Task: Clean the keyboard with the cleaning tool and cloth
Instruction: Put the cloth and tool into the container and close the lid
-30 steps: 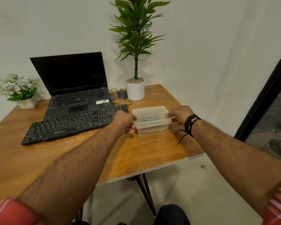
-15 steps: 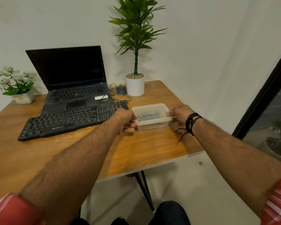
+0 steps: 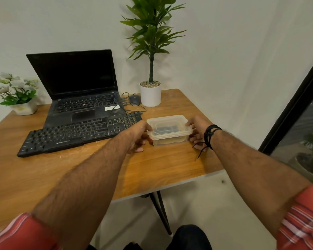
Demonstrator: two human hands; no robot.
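Here both hands clamp one lidded plastic box [image 3: 169, 129] by its short ends: the left hand [image 3: 136, 135] curls its fingers against the end nearer the keyboard, the right hand [image 3: 196, 131] grips the far end, thumb up at the lid's rim. The lid is still on. Through the cloudy plastic a dark, flat shape shows inside; probably the cleaning tool, though it is too blurred to be sure, and no cloth can be made out.

The step in hand looks like opening the box. To do it well, one hand should pin the base to the table [image 3: 161, 165] while the other peels the lid up from a corner, slowly, so the box does not jump and spill what it holds. Lifting both ends at once would only carry the whole box.

Just beside the left hand lies the keyboard [image 3: 79, 133], black, its near corner close to the box but not touching it. It has not been cleaned yet; pale specks lie on the wood around it.

Beyond the keyboard stands one open laptop [image 3: 79, 91], screen dark. Behind the box are one mouse [image 3: 134, 99] with its cable and one tall plant [image 3: 150, 51] in a white pot. Farthest from the grip, at the table's far left corner, sits one small pot of white flowers [image 3: 14, 92].
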